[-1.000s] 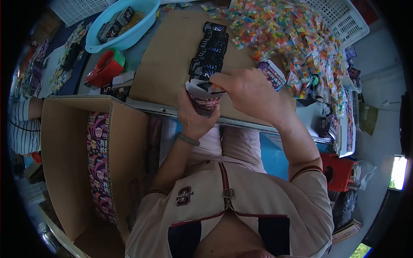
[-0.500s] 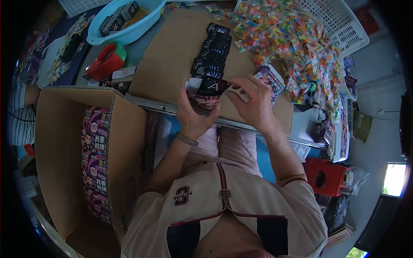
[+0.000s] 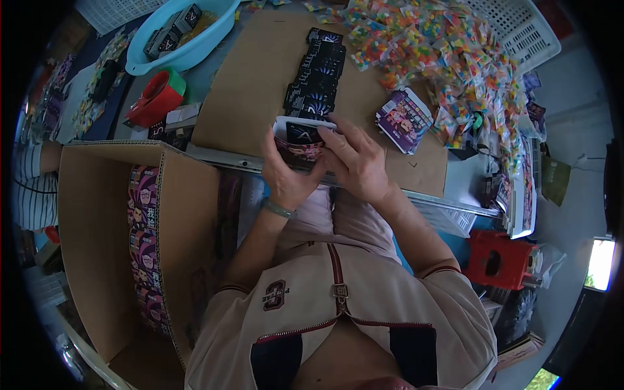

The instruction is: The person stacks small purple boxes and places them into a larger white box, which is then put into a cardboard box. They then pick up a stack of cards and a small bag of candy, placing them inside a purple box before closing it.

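Observation:
My left hand [image 3: 286,181] is wrapped around a small open-topped printed box [image 3: 300,151] with white inner walls, its thumb across the near side. Inside the box sits a black packet [image 3: 301,134] marked with a letter A. At the box's right side my right hand [image 3: 359,162] is closed, its fingertips on the rim and the packet's edge. Just beyond, a row of overlapping black packets [image 3: 316,71] lies on a cardboard sheet [image 3: 250,71]. To the right of my right hand lies a flat purple printed box [image 3: 404,121].
Candy sachets [image 3: 422,39] are heaped at the back right, beside a white basket [image 3: 530,39]. A blue basin [image 3: 136,65] holds black packets; a red tape dispenser [image 3: 153,107] stands near it. At left, a large carton [image 3: 91,240] contains printed boxes. A red stool [image 3: 497,260] is at right.
The black packet has gone lower into the small box. My right hand has moved left, against the box's side. The flat purple box is now fully uncovered.

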### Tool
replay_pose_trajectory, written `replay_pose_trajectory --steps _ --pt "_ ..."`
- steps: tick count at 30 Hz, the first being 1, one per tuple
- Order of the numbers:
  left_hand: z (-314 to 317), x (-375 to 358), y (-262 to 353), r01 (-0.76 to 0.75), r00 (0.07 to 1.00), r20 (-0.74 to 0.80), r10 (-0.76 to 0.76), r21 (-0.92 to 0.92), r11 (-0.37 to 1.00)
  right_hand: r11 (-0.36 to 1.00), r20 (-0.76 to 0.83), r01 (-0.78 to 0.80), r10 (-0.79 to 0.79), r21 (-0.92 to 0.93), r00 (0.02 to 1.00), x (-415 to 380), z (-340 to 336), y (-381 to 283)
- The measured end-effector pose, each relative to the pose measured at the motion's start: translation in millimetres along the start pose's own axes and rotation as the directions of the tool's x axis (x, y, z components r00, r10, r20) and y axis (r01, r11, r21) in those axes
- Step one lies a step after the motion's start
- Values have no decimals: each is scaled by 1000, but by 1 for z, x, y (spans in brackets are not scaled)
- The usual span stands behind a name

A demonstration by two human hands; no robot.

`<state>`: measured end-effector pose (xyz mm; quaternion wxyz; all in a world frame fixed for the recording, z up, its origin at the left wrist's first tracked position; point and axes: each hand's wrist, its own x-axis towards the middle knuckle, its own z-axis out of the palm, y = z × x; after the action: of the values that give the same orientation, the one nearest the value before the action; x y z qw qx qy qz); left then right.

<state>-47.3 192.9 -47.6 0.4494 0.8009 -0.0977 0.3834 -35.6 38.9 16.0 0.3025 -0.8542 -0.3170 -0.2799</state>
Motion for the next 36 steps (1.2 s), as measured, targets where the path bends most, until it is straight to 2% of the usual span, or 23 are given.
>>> replay_pose_trajectory --steps 4,6,7,9,10,11,12,14,16,18,19,20,21,22,24,25,27,28,30,31,33,34,36 --pt "-4 4 0 -26 1000 -4 25 -16 1000 999 106 -46 43 29 993 0 5 -1" --pt "-7 1 -4 -39 999 -2 39 -26 999 965 74 -183 171 190 982 1 0 -5" --pt "-8 -1 -12 -78 996 29 79 -41 996 963 73 -190 179 191 981 -1 1 -5" --pt "-13 2 -21 -112 991 66 116 -60 992 875 16 -382 396 298 918 -6 2 -5" --pt "-16 7 -24 -182 980 55 189 -104 978 871 16 -390 404 298 915 -12 5 -3" --pt "-20 13 -26 -253 964 39 262 -148 956 912 -38 -283 307 297 951 -18 11 3" --pt "-25 19 -26 -252 964 46 261 -151 956 942 -91 -171 205 289 974 -22 13 8" --pt "-36 30 -26 -199 961 147 233 -213 957 936 -64 -174 202 306 977 -21 7 11" --pt "-41 41 -24 -202 959 154 238 -218 955 929 -41 -174 198 328 979 -14 1 14" --pt "-46 51 -22 -158 941 251 225 -262 952 944 -18 -79 89 322 996 -6 -7 16" --pt "-47 48 -27 -158 939 259 228 -265 951 943 -22 -85 97 321 995 -4 -10 10" --pt "-48 41 -34 153 938 348 1 -415 897 890 35 -253 259 379 965 -2 -12 3" --pt "-48 44 -31 444 864 463 -198 -513 735 808 102 -408 405 426 909 0 -12 0" --pt "-47 47 -27 442 864 465 -194 -513 736 808 97 -407 407 425 908 0 -13 3" --pt "-47 53 -17 440 870 451 -199 -529 725 907 137 -249 215 339 967 0 -15 13" --pt "-48 56 -20 441 869 453 -198 -527 727 906 136 -250 216 341 967 -1 -14 16" --pt "-51 64 -26 205 872 483 74 -499 842 966 59 34 -50 257 997 -2 -12 19" --pt "-51 66 -24 203 872 484 77 -500 842 966 56 34 -50 255 997 1 -14 18" --pt "-56 69 -18 344 843 538 24 -571 745 984 50 101 -109 146 993 5 -20 12" --pt "-55 70 -13 347 841 541 21 -569 745 984 51 97 -106 148 993 4 -19 10" --pt "-51 71 -5 171 874 481 67 -435 884 980 78 7 -23 201 997 4 -17 5" --pt "-50 71 -6 171 874 481 68 -435 884 980 77 7 -23 201 997 6 -17 3" --pt "-47 70 -8 67 898 432 87 -330 942 914 192 -298 252 274 949 13 -19 3"
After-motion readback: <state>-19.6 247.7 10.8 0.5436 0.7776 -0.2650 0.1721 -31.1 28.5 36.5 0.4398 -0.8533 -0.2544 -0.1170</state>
